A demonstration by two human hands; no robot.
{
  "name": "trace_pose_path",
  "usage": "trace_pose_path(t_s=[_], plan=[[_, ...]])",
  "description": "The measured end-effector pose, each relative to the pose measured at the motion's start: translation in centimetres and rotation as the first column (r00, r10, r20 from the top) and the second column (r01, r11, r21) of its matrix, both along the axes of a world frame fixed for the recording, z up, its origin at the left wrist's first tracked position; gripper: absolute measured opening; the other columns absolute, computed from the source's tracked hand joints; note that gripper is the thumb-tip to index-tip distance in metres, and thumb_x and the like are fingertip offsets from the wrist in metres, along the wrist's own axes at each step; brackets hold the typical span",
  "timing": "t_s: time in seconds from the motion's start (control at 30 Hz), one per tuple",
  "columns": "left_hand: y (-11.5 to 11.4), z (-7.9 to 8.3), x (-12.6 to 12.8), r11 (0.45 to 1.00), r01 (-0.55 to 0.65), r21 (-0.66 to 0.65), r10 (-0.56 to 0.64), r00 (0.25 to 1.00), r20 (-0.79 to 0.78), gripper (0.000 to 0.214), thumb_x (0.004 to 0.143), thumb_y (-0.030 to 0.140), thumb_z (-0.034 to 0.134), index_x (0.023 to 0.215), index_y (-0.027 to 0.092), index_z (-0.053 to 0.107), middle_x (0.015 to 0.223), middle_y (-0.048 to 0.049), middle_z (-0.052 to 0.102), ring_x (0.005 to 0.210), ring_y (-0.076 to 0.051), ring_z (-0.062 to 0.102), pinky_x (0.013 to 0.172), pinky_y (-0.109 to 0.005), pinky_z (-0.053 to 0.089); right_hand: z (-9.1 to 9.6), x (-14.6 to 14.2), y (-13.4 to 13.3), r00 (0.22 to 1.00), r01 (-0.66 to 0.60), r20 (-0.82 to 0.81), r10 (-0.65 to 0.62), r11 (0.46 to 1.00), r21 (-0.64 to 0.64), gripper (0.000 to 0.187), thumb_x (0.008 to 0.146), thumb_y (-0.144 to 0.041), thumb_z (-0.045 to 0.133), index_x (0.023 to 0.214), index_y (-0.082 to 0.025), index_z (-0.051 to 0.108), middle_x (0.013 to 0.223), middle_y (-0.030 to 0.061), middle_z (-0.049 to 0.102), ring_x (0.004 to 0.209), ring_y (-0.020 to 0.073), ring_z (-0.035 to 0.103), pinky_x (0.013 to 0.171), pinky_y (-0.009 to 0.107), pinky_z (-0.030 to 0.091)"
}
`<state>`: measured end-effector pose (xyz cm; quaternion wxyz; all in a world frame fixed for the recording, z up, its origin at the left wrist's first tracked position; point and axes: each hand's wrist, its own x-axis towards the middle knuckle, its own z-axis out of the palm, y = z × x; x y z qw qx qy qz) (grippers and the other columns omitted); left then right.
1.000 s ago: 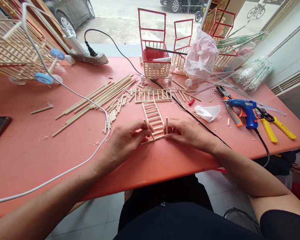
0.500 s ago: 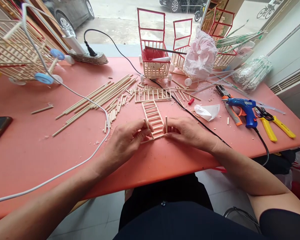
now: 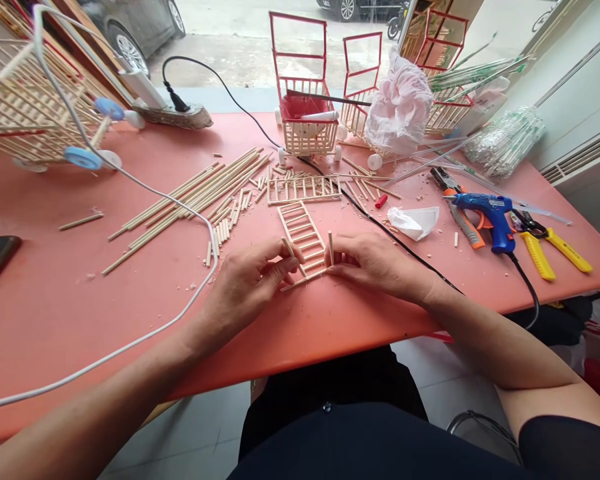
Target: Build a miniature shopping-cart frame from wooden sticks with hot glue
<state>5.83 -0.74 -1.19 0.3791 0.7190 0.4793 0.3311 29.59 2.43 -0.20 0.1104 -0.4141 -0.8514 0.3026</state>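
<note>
Between my hands a ladder-like frame of thin wooden sticks (image 3: 303, 233) lies flat near the table's front edge. My left hand (image 3: 257, 267) pinches a short wooden stick (image 3: 293, 255) that leans to the left, its lower end at the frame's near crosspiece. My right hand (image 3: 367, 263) holds another short stick (image 3: 331, 248) nearly upright at the frame's right near corner. Just behind lies a second ladder-like panel (image 3: 305, 190). Whether the held sticks are joined to the frame, I cannot tell.
Long wooden sticks (image 3: 185, 203) and short cut pieces lie left of the frame. A blue glue gun (image 3: 485, 203) and yellow-handled pliers (image 3: 555, 250) are at right. Small stick-built carts (image 3: 310, 127) stand at the back. A white cable (image 3: 145, 330) crosses the left side.
The stick in my left hand leans a little further left, and my left fingers have shifted slightly away from the frame. My right hand keeps its hold; the whole view has moved slightly.
</note>
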Motion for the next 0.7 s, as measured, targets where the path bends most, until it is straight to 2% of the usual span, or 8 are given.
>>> trace_pose_path(t_s=[0.13,0.5,0.7], plan=[[-0.04,0.2,0.25,0.999,-0.007,-0.034,0.008,1.0,0.017,0.016,0.095,0.031,0.06,0.085,0.02,0.067,0.077,0.0007,0.072,0.066,-0.015,0.07,0.062,-0.023,0.055,-0.05,0.07,0.01,1.0,-0.001,-0.001,0.001,1.0,-0.001,0.004,0.092,-0.018,0.065,0.095,-0.019,0.068,0.09,0.0024,0.066,0.078,0.0154,0.052,0.07,0.027,0.031],[0.03,0.18,0.24,0.998,0.026,0.063,-0.025,1.0,-0.014,0.013,0.096,0.023,0.059,0.086,0.021,0.067,0.076,0.0024,0.072,0.064,-0.013,0.069,0.063,-0.023,0.051,0.12,-0.02,-0.04,1.0,0.007,0.01,-0.007,1.0,-0.008,0.004,0.092,-0.018,0.066,0.095,-0.019,0.069,0.09,0.0026,0.067,0.078,0.0156,0.054,0.071,0.027,0.032],[0.0,0.07,0.18,0.997,0.037,0.072,-0.034,0.999,-0.041,0.014,0.097,0.025,0.057,0.088,0.02,0.067,0.077,0.0008,0.072,0.067,-0.015,0.07,0.067,-0.025,0.051,0.12,-0.1,-0.08,1.0,0.009,0.011,-0.009,1.0,-0.007,0.005,0.093,-0.017,0.067,0.097,-0.018,0.069,0.091,0.0028,0.068,0.079,0.0153,0.055,0.071,0.027,0.032]])
